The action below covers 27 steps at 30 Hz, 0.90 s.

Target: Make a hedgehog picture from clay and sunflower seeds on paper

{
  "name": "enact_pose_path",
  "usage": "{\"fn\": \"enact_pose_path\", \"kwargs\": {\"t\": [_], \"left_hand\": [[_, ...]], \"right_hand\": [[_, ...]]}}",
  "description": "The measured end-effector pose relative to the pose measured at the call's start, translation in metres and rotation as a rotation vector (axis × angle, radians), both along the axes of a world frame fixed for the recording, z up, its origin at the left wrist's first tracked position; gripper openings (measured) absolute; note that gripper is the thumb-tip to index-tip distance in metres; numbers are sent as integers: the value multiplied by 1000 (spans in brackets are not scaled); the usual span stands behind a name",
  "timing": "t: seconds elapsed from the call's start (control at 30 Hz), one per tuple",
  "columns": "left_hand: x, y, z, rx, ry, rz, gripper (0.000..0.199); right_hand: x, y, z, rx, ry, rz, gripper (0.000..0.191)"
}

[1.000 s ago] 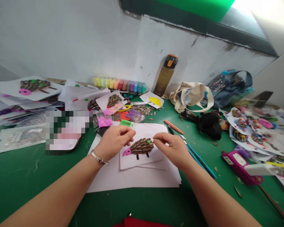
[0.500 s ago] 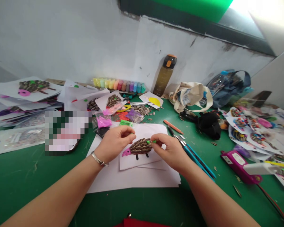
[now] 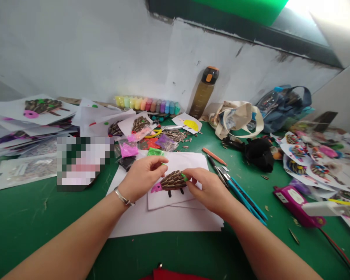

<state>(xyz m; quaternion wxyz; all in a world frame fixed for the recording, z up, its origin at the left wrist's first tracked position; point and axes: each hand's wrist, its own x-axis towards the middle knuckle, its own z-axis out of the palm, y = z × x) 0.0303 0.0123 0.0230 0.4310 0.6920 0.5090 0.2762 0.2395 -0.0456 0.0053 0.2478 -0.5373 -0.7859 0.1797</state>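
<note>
A seed-covered hedgehog picture (image 3: 172,180) with a pink clay head and black legs lies on white paper sheets (image 3: 163,221) in front of me. My right hand (image 3: 204,186) is at the hedgehog's back end, with finger and thumb around a small piece of green clay (image 3: 184,177) that touches the seeds. My left hand (image 3: 146,175), wearing a metal bracelet, hovers over the picture's upper left. Its thumb and index finger are pinched together on a tiny bit of green clay, mostly hidden by the fingertips.
Clay packets (image 3: 128,147) and loose sunflower seeds (image 3: 175,135) lie behind the sheets. Blue-handled tools (image 3: 242,194) and an orange stick (image 3: 214,156) are on the right, near a purple glue gun (image 3: 297,206). A bottle (image 3: 204,93) stands by the wall. Finished pictures (image 3: 43,107) are stacked left.
My right hand has moved slightly left and down onto the hedgehog's back end, bringing the green clay against the seeds. My left hand stays nearly in place.
</note>
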Motion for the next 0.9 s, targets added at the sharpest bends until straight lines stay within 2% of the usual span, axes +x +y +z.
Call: {"fn": "enact_pose_path", "kwargs": {"t": [0.07,0.13,0.33,0.67,0.9], "left_hand": [[1,0,-1,-12,-16,5,27],[1,0,0,-2,2,-31,21],[0,0,3,43,40,-80,21],[0,1,0,48,45,-79,20],[0,1,-2,52,41,-79,20]], "right_hand": [[-1,0,0,-2,-13,18,21],[-2,1,0,13,-27,53,16],[-2,2,-4,95,-64,84,18],[-6,2,-9,72,-167,70,13],[-6,3,-10,85,-109,89,21]]}}
